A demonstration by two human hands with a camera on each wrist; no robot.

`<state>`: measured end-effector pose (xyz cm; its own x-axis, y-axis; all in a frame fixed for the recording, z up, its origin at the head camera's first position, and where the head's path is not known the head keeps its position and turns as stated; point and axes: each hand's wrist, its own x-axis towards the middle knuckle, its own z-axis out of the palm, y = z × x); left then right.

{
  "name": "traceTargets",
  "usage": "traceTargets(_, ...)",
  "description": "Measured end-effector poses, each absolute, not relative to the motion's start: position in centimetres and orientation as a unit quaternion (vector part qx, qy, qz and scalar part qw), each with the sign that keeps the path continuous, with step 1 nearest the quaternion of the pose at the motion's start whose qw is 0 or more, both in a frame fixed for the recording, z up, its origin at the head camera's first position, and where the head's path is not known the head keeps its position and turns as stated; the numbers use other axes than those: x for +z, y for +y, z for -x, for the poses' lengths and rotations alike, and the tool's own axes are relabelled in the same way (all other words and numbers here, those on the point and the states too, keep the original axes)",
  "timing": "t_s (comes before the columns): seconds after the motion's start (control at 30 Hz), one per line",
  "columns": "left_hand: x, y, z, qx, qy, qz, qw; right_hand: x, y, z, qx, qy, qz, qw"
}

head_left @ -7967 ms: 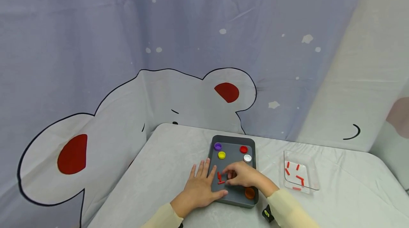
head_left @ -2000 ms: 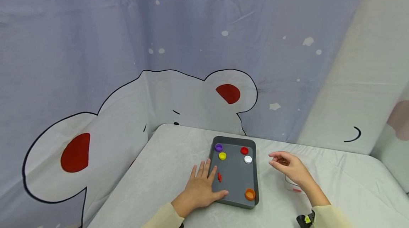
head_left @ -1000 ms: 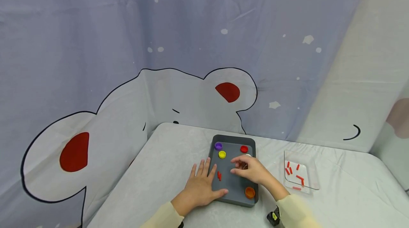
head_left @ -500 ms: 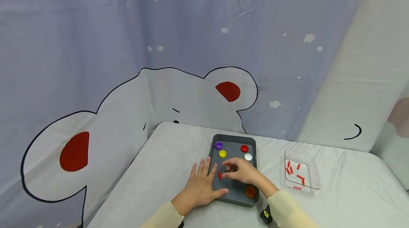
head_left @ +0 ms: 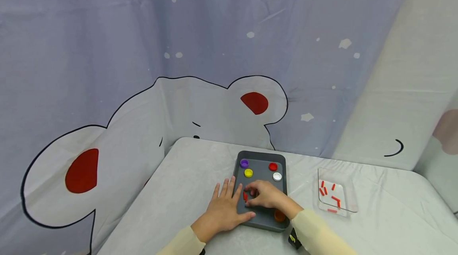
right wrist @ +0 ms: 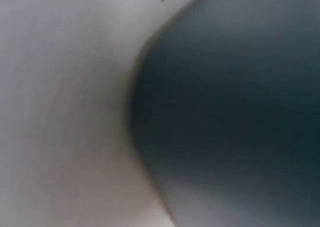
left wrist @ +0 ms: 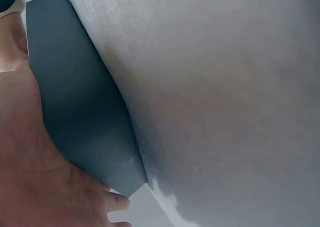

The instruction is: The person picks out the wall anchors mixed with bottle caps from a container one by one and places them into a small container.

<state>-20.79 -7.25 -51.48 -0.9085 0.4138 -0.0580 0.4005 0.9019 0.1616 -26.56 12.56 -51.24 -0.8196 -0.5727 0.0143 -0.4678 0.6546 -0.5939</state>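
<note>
In the head view my left hand (head_left: 222, 210) lies flat with fingers spread across the left rim of a dark grey tray (head_left: 262, 155). The left wrist view shows that palm (left wrist: 35, 162) against the tray's outer wall (left wrist: 85, 97). My right hand (head_left: 266, 195) is low over the tray, its index finger and thumb apart on either side of two small red sticks (head_left: 245, 196). Whether it touches them is hard to tell. The right wrist view holds only the blurred tray wall (right wrist: 235, 107) and cloth, with no hand.
Purple (head_left: 244, 163), yellow (head_left: 248, 173), red (head_left: 273, 167) and white (head_left: 277, 176) round caps sit in the tray. A larger orange one (head_left: 279, 215) is partly behind the right wrist. A clear box (head_left: 350, 195) with several red sticks stands right of the tray.
The right hand has come from over the clear box back left to the sticks. Since the oldest frame, one stick has left the tray and the box holds one more. The left hand stays put.
</note>
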Motion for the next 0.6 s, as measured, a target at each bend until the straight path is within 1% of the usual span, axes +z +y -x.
traceTargets(0.6,-51.13,-7.09,20.73,0.072,0.975,-0.202,0.052,-52.26,12.06,26.19,-0.280,0.916,0.283,0.043)
